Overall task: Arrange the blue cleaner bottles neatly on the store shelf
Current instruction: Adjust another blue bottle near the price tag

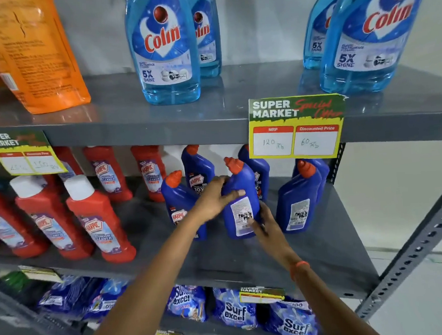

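Observation:
Several dark blue Harpic cleaner bottles with orange caps stand on the middle grey shelf (327, 251). The centre front bottle (238, 184) shows its back label and is held by both hands. My left hand (214, 197) wraps its left side with the thumb across the front. My right hand (264, 224) grips its lower right edge. Another blue bottle (176, 197) stands just left, partly behind my left hand. A further one (298, 203) stands to the right, back label outward. More blue bottles (197, 166) stand behind.
Red Harpic bottles (97, 216) fill the shelf's left half. Light blue Colin spray bottles (164, 47) and orange pouches (28, 55) sit on the upper shelf. A price card (296, 129) hangs from its edge. Surf Excel packs (234, 311) lie below. A perforated metal upright (417, 252) stands right.

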